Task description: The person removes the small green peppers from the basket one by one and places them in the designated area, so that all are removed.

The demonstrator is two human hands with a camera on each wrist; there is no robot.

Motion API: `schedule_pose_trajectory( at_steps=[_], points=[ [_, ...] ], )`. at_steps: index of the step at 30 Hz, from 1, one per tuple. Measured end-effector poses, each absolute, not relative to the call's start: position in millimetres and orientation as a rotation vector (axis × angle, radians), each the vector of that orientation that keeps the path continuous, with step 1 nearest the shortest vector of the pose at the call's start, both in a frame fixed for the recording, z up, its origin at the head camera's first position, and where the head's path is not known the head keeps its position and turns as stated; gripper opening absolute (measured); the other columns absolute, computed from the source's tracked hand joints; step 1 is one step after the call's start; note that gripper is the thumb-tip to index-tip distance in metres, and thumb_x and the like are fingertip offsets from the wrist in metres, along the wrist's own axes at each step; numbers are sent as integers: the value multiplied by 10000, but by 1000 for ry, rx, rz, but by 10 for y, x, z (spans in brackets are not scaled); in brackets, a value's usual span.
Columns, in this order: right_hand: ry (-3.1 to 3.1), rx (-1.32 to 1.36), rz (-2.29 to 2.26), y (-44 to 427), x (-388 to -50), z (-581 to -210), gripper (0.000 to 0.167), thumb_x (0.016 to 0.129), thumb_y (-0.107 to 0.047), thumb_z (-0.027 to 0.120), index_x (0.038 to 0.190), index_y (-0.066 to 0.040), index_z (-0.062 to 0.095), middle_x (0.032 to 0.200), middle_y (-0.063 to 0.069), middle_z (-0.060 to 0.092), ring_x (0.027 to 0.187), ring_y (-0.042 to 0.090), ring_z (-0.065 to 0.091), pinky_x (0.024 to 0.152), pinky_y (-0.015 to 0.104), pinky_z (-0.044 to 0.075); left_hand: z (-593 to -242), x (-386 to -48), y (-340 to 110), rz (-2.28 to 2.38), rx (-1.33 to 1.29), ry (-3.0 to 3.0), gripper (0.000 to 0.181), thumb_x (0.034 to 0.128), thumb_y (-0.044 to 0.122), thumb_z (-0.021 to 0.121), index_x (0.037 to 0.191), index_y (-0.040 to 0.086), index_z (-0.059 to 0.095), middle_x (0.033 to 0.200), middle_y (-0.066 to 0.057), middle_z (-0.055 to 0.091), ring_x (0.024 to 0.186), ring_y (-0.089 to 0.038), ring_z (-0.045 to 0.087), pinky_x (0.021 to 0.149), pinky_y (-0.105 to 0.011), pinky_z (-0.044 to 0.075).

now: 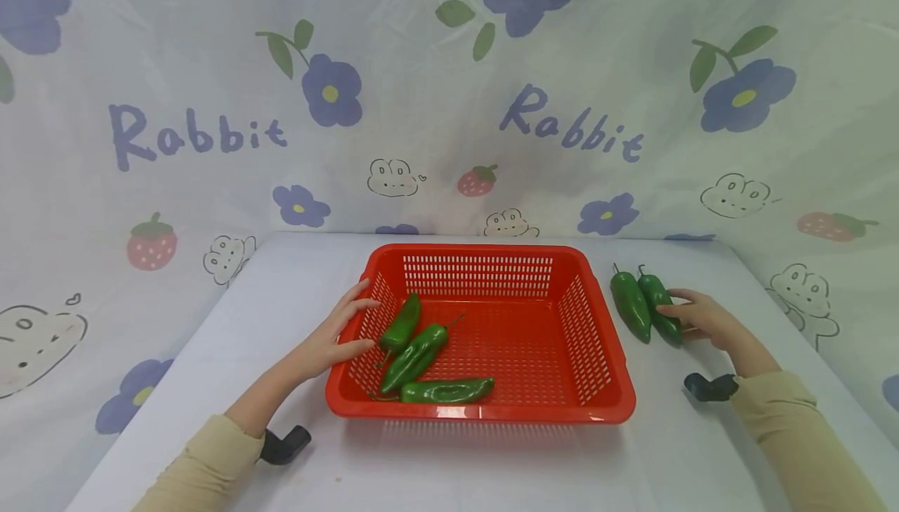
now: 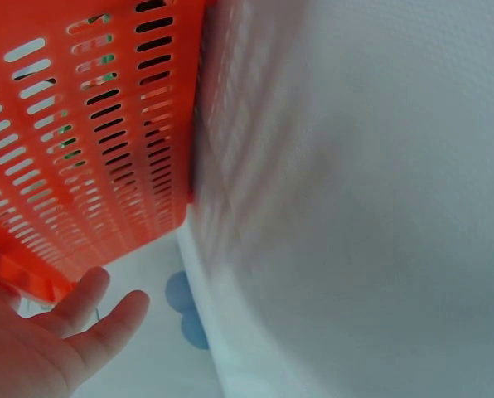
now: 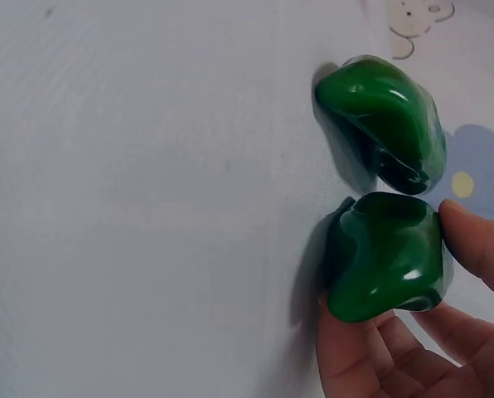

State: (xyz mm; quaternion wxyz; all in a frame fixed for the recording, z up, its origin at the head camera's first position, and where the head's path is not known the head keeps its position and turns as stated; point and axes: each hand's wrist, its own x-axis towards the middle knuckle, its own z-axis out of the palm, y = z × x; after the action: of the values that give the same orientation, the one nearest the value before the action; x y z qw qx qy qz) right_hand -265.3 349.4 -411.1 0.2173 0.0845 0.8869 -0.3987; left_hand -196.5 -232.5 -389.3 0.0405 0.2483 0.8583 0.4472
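Head view: the right hand (image 1: pixel 708 320), the nearer, pinches in its fingers the outer green pepper (image 1: pixel 655 293), long axis eleven-to-five, at three o'clock from the red basket (image 1: pixel 534 414), at whose nine-o'clock rim the left hand's (image 1: pixel 330 343) fingers spread loosely.

two words can be read, both on the patterned cloth (image 1: pixel 421 106) in the background: the left word (image 1: pixel 199 137) says "rabbit" in purple, roughly level letters, and the right word (image 1: pixel 572 123) also says "rabbit", slanting downward to the right, each with a capital r.
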Motion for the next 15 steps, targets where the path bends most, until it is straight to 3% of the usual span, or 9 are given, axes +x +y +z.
schedule_pose_trajectory(
  at_steps=[15],
  points=[
    [2452, 194, -1097, 3495, -2628, -4113, 784, 933, -365, 475, 1389, 131, 74, 1310, 400, 302, 1144, 482, 433, 863, 482, 486, -3878, -1958, -2317, 1365, 752, 2635, 524, 820, 161, 603, 1286, 25, 405, 1507, -152, 66, 1332, -445, 128, 819, -455, 512]
  ],
)
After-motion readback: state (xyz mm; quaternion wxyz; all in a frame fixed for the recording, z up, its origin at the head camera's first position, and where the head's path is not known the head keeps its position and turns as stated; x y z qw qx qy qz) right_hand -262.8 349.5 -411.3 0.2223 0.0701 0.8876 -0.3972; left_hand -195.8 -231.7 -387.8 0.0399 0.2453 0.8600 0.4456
